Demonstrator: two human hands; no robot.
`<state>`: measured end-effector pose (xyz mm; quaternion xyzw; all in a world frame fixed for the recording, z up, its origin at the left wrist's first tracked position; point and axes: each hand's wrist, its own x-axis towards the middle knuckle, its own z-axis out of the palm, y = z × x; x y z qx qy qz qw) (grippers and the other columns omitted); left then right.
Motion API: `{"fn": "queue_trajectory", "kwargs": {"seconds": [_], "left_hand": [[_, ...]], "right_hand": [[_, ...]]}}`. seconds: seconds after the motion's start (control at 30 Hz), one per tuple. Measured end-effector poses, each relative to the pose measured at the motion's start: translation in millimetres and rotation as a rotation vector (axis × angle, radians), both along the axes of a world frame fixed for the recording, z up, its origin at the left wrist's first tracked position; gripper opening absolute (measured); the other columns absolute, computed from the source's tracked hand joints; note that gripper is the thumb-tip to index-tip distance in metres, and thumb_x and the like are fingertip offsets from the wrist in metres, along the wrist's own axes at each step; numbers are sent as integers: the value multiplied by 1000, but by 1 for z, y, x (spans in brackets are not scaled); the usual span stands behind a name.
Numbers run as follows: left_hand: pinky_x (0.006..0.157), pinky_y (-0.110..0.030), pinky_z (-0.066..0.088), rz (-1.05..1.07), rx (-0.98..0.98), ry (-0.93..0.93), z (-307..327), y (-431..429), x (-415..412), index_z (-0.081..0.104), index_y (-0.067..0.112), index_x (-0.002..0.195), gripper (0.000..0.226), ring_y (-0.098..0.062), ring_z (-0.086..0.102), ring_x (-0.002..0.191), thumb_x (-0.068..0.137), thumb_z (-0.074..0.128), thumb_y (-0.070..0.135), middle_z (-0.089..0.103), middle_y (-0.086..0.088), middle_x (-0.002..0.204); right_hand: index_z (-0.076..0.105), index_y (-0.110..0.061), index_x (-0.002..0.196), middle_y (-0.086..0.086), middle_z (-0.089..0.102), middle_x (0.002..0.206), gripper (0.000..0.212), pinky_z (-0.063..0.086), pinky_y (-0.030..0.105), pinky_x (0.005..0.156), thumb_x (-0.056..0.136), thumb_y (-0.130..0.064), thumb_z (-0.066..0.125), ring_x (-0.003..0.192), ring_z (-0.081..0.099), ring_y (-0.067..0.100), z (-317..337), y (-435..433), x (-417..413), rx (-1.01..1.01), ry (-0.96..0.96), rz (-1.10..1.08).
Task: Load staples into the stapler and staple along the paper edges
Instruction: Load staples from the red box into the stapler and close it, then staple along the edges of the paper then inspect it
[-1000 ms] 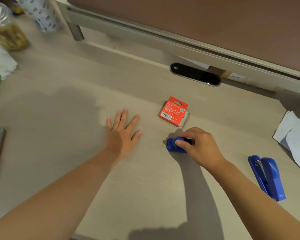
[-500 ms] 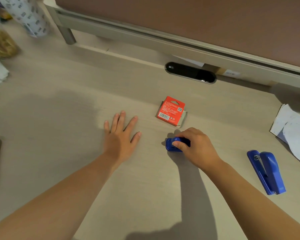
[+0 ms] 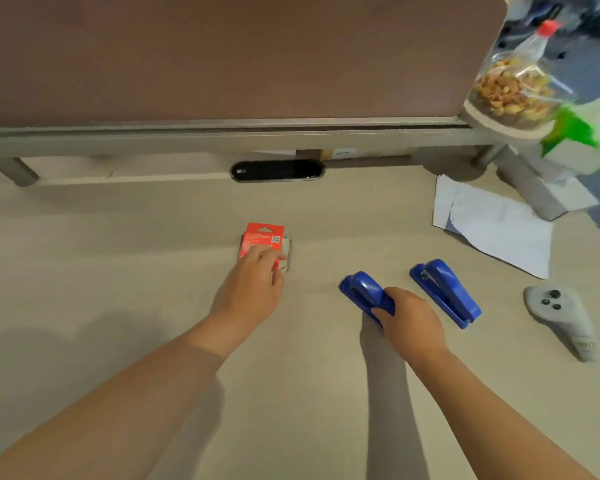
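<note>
A red staple box lies on the beige desk near the middle. My left hand rests on its near edge, fingers curled around it and hiding its lower part. To the right, my right hand grips the rear of a small blue stapler that sits on the desk. A second blue stapler lies untouched just right of my right hand. White paper sheets lie at the back right.
A grey hand controller lies at the far right. A bag of nuts, a bottle and a green-and-white box stand at the back right corner. A brown divider panel and a cable slot run along the back.
My left hand has left its flat spot on the desk and closed on the red staple box. The view swung right, bringing the controller and nuts into sight. My right hand keeps hold of the stapler.
</note>
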<state>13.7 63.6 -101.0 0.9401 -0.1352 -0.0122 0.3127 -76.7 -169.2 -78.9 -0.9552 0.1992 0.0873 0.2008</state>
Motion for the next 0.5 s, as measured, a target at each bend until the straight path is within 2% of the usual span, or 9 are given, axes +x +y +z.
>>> {"fn": "queue_trajectory", "kwargs": {"seconds": [0.13,0.23,0.3,0.37,0.5], "left_hand": [[85,-32,47,-113,-88,108,11,-67,10,63,21,104,26,-17,56,92,85,49,8,57,0,109],[78,-24,42,-170,-92,157,23,-124,20,64,19,105,26,-11,52,83,86,49,8,57,3,101],[69,-21,40,-152,-140,225,29,-165,29,65,19,100,24,-13,52,75,86,49,9,56,6,86],[60,-22,40,-103,-210,339,36,-208,40,65,22,93,21,-13,52,66,85,49,10,55,8,75],[57,-24,42,-77,-252,514,41,-290,62,64,22,86,14,-16,58,72,83,53,15,61,4,80]], "right_hand": [[59,-13,87,1,63,78,16,47,31,60,85,-29,60,69,58,19,3,-35,-17,69,-50,-163],[62,-17,89,-2,66,84,26,51,33,67,85,-41,57,77,62,18,14,-63,-18,187,-148,-259],[64,-17,86,-1,65,80,23,47,31,65,86,-38,54,75,60,18,25,-93,-12,214,-253,-343],[66,-15,92,-2,64,83,19,40,26,67,88,-29,54,76,57,17,31,-134,-4,238,-307,-474],[67,-6,91,3,66,85,19,40,28,73,86,-12,50,80,54,20,27,-224,13,229,-358,-716]]}}
